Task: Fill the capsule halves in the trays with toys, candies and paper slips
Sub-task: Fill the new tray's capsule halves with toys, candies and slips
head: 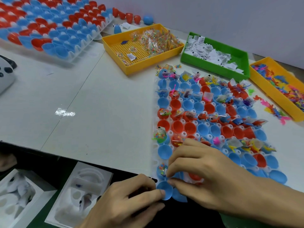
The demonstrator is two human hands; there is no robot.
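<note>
step: we're loading the near-left corner of the working tray [154, 159], last rows closest to the desk's [98, 96] near edge. Judging by the rows, roughly every other row already has fillings; the rest are bare cups.
left hand [130, 199]: thumb and curled fingers pinch the rim of the corner blue capsule half [164, 190], steadying it where the tray overhangs the near edge.
right hand [202, 171]: fingers curled narrow, tips down just above that cup. It looks like a pinch on something small, but we cannot tell what, or whether anything is held; the tips hide it.
neighbour cup: blue half with candy packet [162, 169] sits one cup further in on the left edge, touching the right fingertips.
how to do it well: keep the left grip on the rim so the cup doesn't tip off the overhang; drop the item straight down into the cup, push it below the rim so a lid half can close later.
watch: right wrist lies over filled cups on the near edge; lift clear, don't drag, or packets spill.
supplies: candy bin [115, 46] yellow, mid-desk far side; slip bin [213, 63] green, right of it; toy bin [256, 76] yellow at the right edge, with loose toys [271, 111] spilled beside the tray.
second tray [92, 41]: far-left corner, red and blue halves, contents not readable.
next need: probably a re-reach to the bins; take several pieces per trip.
</note>
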